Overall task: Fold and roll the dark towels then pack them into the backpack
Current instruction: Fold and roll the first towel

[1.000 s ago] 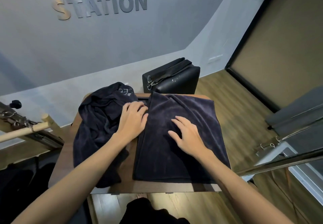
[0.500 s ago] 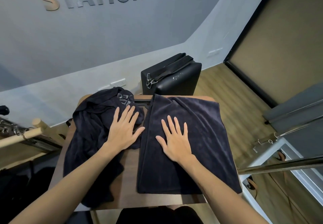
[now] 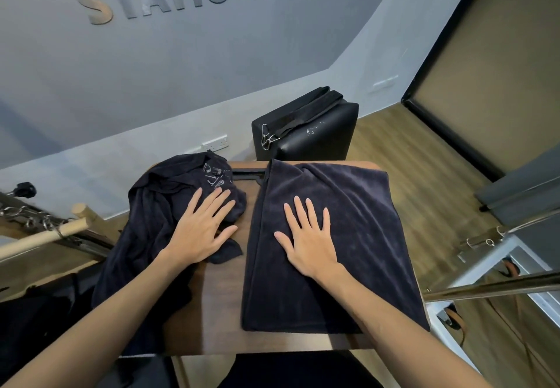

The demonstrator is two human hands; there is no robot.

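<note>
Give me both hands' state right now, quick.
Left hand: open, fingers straight, resting flat on the crumpled dark cloth.
Right hand: open, fingers spread, pressing flat on the folded dark towel.

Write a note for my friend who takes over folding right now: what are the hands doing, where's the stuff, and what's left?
Left hand: open, flat on the crumpled dark towel at the left of the wooden table; that towel hangs off the table's left edge.
Right hand: open, fingers spread, pressing flat on the folded dark towel lying on the right of the table.
No backpack can be picked out for sure; a black boxy case stands behind the table.
Done: right towel folded flat.
Left: roll it, fold and roll the crumpled one, pack both.
</note>
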